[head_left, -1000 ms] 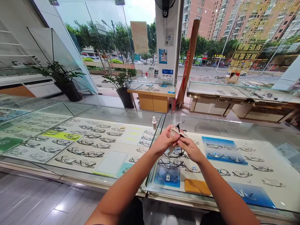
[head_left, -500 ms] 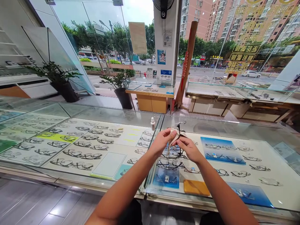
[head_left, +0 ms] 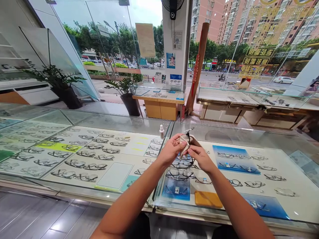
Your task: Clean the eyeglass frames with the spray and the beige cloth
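Both hands meet above the glass counter, right of the seam between two cases. My left hand (head_left: 173, 149) is closed on a pale cloth (head_left: 184, 139), its thumb pressing the cloth. My right hand (head_left: 198, 155) pinches a dark-framed pair of glasses (head_left: 188, 135) from the other side, with the cloth wrapped around part of it. The fingers and cloth hide most of the frame. A small white bottle (head_left: 161, 132) stands upright on the glass just left of the hands. Below the right forearm lies a mustard-coloured case (head_left: 208, 199).
Rows of glasses (head_left: 86, 166) lie inside the glass display case (head_left: 104, 120). Blue display cards (head_left: 235, 159) sit to the right. Beyond the counter are potted plants (head_left: 129, 99), a small cabinet (head_left: 160, 110) and a wooden trunk (head_left: 200, 63).
The glasses have turned between my hands, and a dark arm that hung below them no longer shows there. The cloth has shifted with my fingers. The view has moved slightly.
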The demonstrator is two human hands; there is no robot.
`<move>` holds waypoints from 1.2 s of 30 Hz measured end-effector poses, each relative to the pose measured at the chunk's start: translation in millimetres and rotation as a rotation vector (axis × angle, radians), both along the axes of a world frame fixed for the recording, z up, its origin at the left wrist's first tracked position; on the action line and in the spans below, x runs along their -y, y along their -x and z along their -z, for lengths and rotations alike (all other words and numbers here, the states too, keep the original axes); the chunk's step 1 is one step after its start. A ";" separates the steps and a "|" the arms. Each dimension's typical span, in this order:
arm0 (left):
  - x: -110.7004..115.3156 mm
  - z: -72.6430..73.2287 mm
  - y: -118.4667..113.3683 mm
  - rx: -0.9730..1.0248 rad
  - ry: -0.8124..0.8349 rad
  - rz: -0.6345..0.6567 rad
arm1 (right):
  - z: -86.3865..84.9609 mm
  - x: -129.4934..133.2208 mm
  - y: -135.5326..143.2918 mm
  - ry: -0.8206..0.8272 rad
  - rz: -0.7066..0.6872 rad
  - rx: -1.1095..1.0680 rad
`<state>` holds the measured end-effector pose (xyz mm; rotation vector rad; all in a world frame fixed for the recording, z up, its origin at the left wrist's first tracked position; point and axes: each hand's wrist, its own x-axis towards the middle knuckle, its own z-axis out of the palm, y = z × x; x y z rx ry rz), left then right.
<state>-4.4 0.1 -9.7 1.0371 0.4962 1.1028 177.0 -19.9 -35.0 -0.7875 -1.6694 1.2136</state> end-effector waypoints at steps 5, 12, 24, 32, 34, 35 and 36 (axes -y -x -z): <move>1.6 5.6 -4.3 -0.039 -0.029 -0.001 | 1.6 -0.9 0.6 0.027 -0.004 -0.013; 1.1 7.4 -5.4 -0.117 -0.120 -0.070 | -1.0 0.5 0.9 0.063 -0.050 -0.008; -7.6 -0.3 13.2 -0.256 -0.254 0.047 | -8.4 2.4 -4.2 0.052 -0.134 -0.025; -5.0 -3.8 10.8 -0.184 -0.241 0.041 | -0.3 1.2 -4.5 0.056 -0.034 -0.060; -2.6 0.3 4.3 -0.189 -0.245 -0.039 | -0.6 3.9 0.3 0.036 -0.045 -0.046; -1.8 2.2 2.0 -0.201 -0.244 -0.085 | -1.0 5.1 2.7 0.026 -0.052 -0.037; -1.3 3.8 0.6 -0.215 -0.240 -0.128 | -1.4 6.1 4.7 0.017 -0.056 -0.028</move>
